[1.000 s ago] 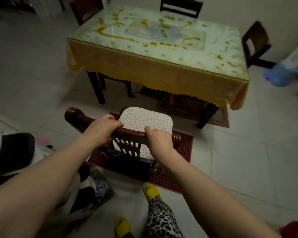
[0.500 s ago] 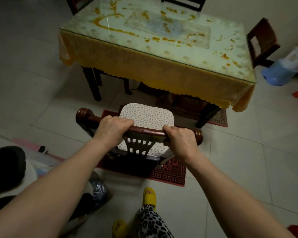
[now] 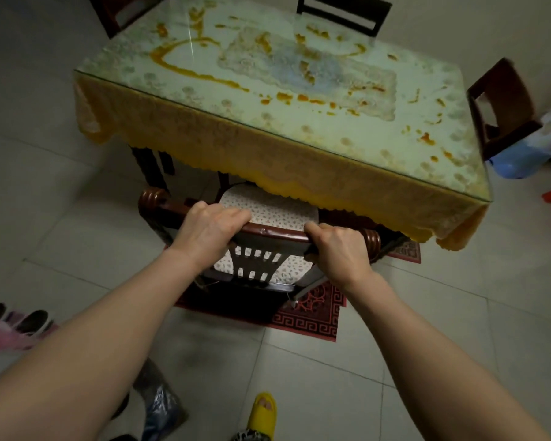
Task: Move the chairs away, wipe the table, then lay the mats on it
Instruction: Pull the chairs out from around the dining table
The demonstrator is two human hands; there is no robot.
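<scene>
**Dark wooden chair gripped by its top rail at the table's near edge**

Dark, reddish wood forms the chair (image 3: 269,232) that stands at the near long side of the table (image 3: 299,100), its back toward the camera. The left hand (image 3: 209,229) has its fingers curled over the top rail near the left scroll end, and the right hand (image 3: 339,249) is wrapped round the rail beside the right scroll end; both hands grasp the rail, with both arms stretched forward. A floral seat cushion (image 3: 274,211) lies on the chair's seat, its far part tucked beneath the hanging edge of the yellow tablecloth (image 3: 268,160). Through the carved slats of the back, more of the cushion shows.

The tabletop is a pale patterned surface under glass, smeared with orange-brown streaks and spots across most of its area. The yellow cloth drapes over the near side and both corners.

Under the chair lies a red patterned rug (image 3: 312,313) on the pale tiled floor. Three more dark chairs stand round the table: one at the far left corner (image 3: 118,14), one at the far side (image 3: 344,14), one at the right end (image 3: 500,103). Just beyond that right-hand chair sits a blue container (image 3: 516,160). At the lower edge a foot in a yellow slipper (image 3: 263,413) shows, and pink footwear (image 3: 13,329) lies at the left edge.
</scene>
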